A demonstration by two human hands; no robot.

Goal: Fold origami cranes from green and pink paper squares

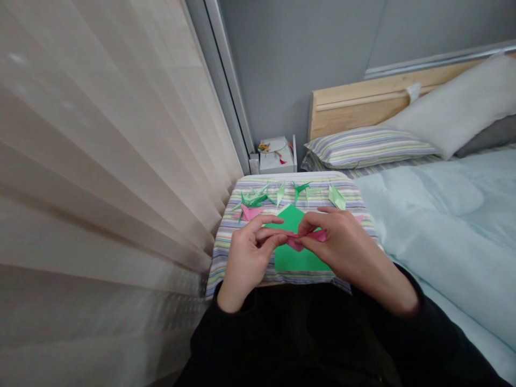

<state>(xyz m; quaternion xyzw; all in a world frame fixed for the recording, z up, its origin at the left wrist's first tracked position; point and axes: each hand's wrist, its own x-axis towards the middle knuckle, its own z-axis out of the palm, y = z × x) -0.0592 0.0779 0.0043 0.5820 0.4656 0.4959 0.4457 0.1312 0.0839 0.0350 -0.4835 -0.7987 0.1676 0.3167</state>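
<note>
A small folded piece of pink origami paper (296,244) is held between both hands above the table. My left hand (256,244) pinches its left end between thumb and fingers. My right hand (336,236) pinches it near the middle, and its right end shows by the palm. Beneath the hands lies a green sheet of paper (300,262), partly covered by them. Behind my left hand sits a pink folded paper piece (250,213). Several green origami pieces, among them a dark green paper crane (300,190) and a pale green folded piece (337,197), stand along the far side.
A striped cloth (226,252) covers the small table. Pleated curtain (121,161) hangs close on the left. To the right is a bed with a pale blue quilt (439,215) and a striped pillow (374,146). A white nightstand (278,161) with small ornaments stands beyond the table.
</note>
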